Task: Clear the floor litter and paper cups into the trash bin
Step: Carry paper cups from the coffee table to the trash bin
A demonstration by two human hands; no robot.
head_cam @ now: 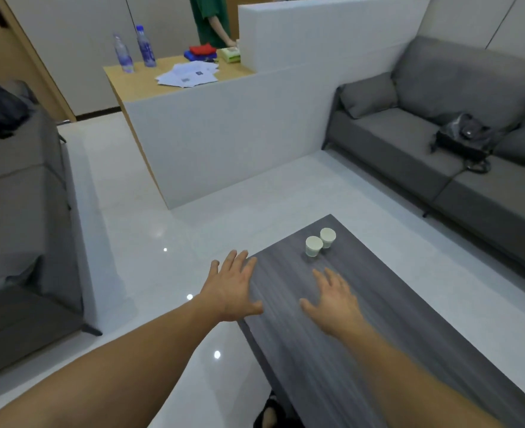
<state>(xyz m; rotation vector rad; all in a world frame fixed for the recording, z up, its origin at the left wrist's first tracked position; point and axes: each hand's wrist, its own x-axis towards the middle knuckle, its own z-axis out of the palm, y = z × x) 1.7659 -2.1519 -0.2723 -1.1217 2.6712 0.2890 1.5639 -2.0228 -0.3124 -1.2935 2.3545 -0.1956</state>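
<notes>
- Hands reach forward over a dark grey wood-grain coffee table, both with fingers straight and spread, palms down, holding nothing.
- Left hand is over the table's left edge, partly above the glossy white floor; whether it touches the tabletop cannot be told.
- Right hand is above the tabletop, its fingertips pointing at the cups, close to them but apart.
- Two white paper cups stand on the table's far end, just beside each other, the nearer one slightly left of the farther.
- Grey sofa runs along the right, with a cushion and a dark bag on its seat.
- Another grey sofa sits at the left, dark clothing piled on its far end.
- White counter with a wooden top stands beyond the table, bearing two water bottles, scattered papers and folded red and blue cloths.
- Person in green stands behind the counter.
- No trash bin shows in this view.
</notes>
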